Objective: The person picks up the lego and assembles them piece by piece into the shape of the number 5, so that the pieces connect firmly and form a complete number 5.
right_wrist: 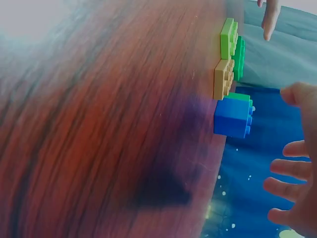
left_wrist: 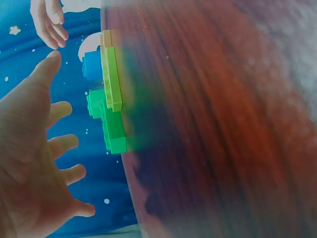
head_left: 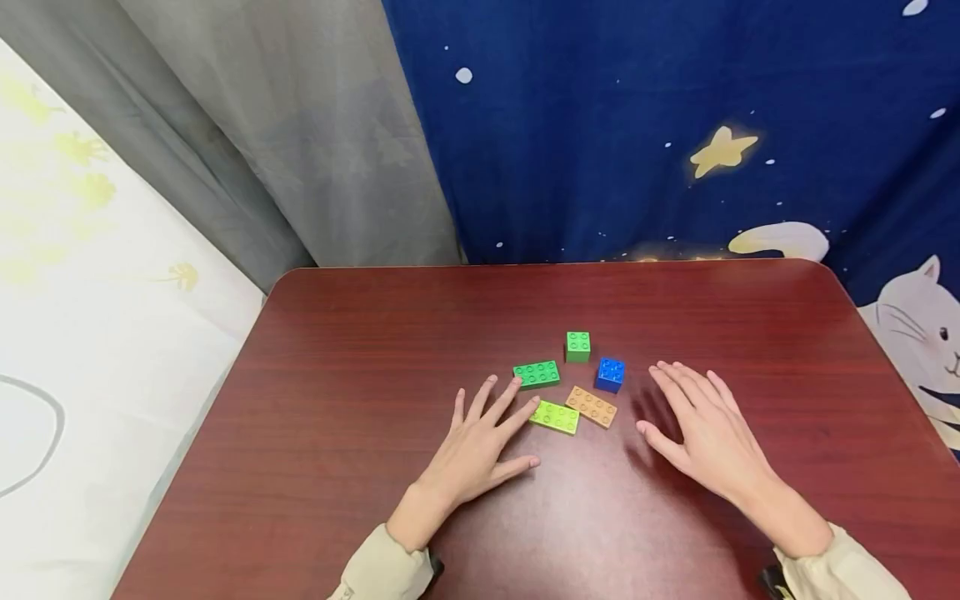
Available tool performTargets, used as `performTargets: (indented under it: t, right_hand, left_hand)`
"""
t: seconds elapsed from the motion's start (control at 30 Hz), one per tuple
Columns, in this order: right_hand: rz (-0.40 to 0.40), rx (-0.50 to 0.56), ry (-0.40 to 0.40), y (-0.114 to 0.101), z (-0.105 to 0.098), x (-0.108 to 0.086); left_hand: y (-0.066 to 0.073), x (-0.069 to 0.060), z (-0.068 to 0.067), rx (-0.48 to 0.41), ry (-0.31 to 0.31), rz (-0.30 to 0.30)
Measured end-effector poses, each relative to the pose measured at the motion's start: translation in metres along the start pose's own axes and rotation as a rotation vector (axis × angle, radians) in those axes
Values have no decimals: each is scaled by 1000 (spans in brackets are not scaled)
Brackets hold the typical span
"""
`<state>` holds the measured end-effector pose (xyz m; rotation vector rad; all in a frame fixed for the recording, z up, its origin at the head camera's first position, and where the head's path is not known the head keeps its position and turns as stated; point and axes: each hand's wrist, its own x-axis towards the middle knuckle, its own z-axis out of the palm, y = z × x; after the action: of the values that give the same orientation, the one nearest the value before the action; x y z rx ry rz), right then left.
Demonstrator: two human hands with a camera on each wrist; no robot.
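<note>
Several toy building bricks lie loose in a group on the table. In the head view they are a long green brick [head_left: 536, 374], a square green brick [head_left: 577, 347], a square blue brick [head_left: 610, 375], a tan brick [head_left: 591, 407] and a lime brick [head_left: 555, 417]. The tan and lime bricks lie close together at their ends. My left hand [head_left: 471, 450] is spread above the table just left of the lime and long green bricks, holding nothing. To the right of the blue brick, my right hand [head_left: 708, 433] hovers with fingers extended, also holding nothing.
The dark red wooden table [head_left: 360, 375] has rounded far corners. Behind it hang a grey curtain [head_left: 300, 125] and a blue curtain [head_left: 600, 125] with stars and a cat. A white patterned cloth [head_left: 90, 292] lies beyond the left edge.
</note>
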<state>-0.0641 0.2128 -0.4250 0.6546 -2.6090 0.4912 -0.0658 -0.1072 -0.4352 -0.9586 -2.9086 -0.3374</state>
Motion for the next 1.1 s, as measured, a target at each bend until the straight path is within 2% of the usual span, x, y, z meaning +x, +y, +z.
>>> performTargets:
  t: [0.1,0.23,0.37,0.53,0.63,0.77,0.9,1.1]
  right_hand:
    - [-22,31,53,2,4,3]
    - [-9,51,59,4,7,7]
    - [55,83,19,3,7,11]
    - [163,183,-28,-1,9,16]
    - [186,216,-42,-2,11,20]
    - [191,256,-49,1,16,27]
    - [202,304,-74,4,21,34]
    - [228,325,-120,6,30,42]
  left_hand:
    - [1,2,0,21,32,21]
    - [1,5,0,13,70,26]
    - [2,8,1,8,105,38]
    - [2,13,3,24,141,58]
    - [3,16,4,19,147,64]
    - [5,21,5,-6,117,48]
    - [6,25,6,-32,68,0]
    - [5,31,10,-49,13,-39]
